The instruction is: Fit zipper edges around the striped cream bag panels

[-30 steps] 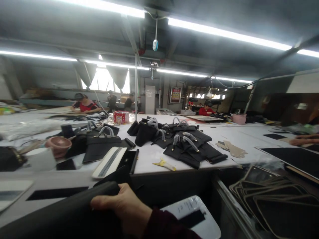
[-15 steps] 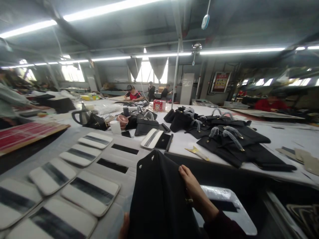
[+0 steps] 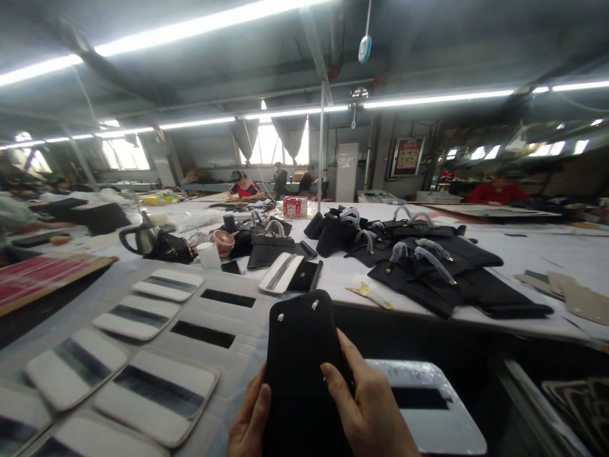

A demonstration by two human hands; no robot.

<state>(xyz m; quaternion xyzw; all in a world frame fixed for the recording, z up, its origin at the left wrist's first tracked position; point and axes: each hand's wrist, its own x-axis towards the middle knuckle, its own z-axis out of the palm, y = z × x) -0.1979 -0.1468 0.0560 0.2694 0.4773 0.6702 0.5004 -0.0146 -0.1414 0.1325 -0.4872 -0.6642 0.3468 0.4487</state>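
Observation:
Between my two hands is a black leather bag panel (image 3: 299, 355), long and rounded at its far end, with two small white tabs near that end. My left hand (image 3: 250, 409) grips its left edge, thumb on top. On the right edge, my right hand (image 3: 364, 400) is closed, its thumb pressed on the panel's face. The lower end of the panel runs out of the picture. Below and right of my right hand lies a white rounded plate (image 3: 428, 406) with a black strip across it.
Several white pads with dark strips (image 3: 157, 397) cover the table at left. Black bags with wrapped handles (image 3: 428, 270) are piled at right. A yellow-labelled tube (image 3: 368, 295) lies near the edge. A kettle (image 3: 145, 238), a pink fan (image 3: 222, 243) and co-workers (image 3: 245, 187) are farther back.
The black panel has turned from a folded, angled view to a flatter, narrower face towards me. My left hand has come into fuller view, and my right thumb now lies over the front.

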